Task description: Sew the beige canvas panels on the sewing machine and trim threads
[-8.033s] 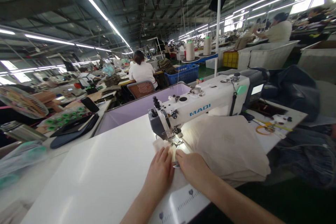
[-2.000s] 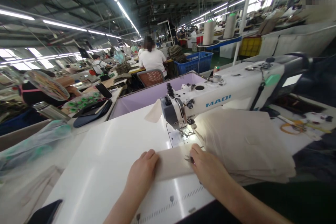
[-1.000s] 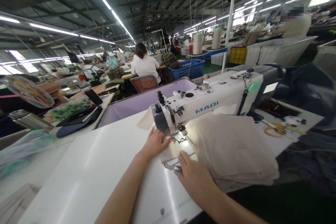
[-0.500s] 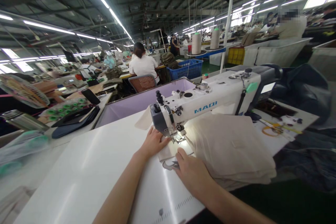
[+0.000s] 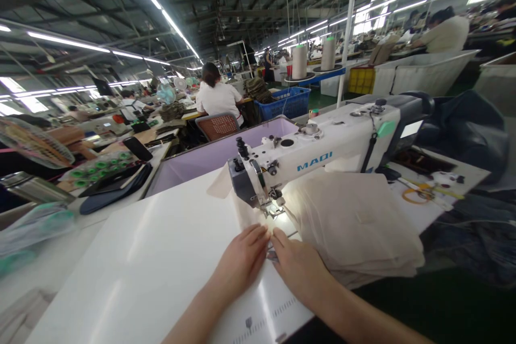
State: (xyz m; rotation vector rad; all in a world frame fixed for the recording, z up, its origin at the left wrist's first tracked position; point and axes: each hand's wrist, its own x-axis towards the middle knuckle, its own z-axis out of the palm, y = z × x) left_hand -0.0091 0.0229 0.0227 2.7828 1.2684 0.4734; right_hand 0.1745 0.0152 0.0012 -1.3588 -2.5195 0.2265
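"Cloth (image 5: pixel 243 214), where is it?"

"Near the middle of the frame, by the foot (image 5: pixel 274 209) of my machine (image 5: pixel 338 140). I can't tell if it is under the foot."

"How do you hold it?"

"My left hand (image 5: pixel 244 255) has its fingers close together on it. I can't tell if they pinch. My right hand (image 5: pixel 300 266) has a narrow grip on a metal tool (image 5: pixel 272 255), mostly hidden. Its fingertips meet the cloth too. I think two hands so near the foot help it lie flat and straight."

"Why is the pile (image 5: pixel 358 226) at the right?"

"Maybe so it is easy to reach."

"What is in the bins?"

"I can't see into the purple bin (image 5: pixel 193 164) behind my machine. At the upper middle, dark cloths (image 5: pixel 258 90) lie at the blue basket (image 5: pixel 288 105), maybe partly in it. At the left, a clear bag (image 5: pixel 68 178) has spools (image 5: pixel 115 163) with green ends."
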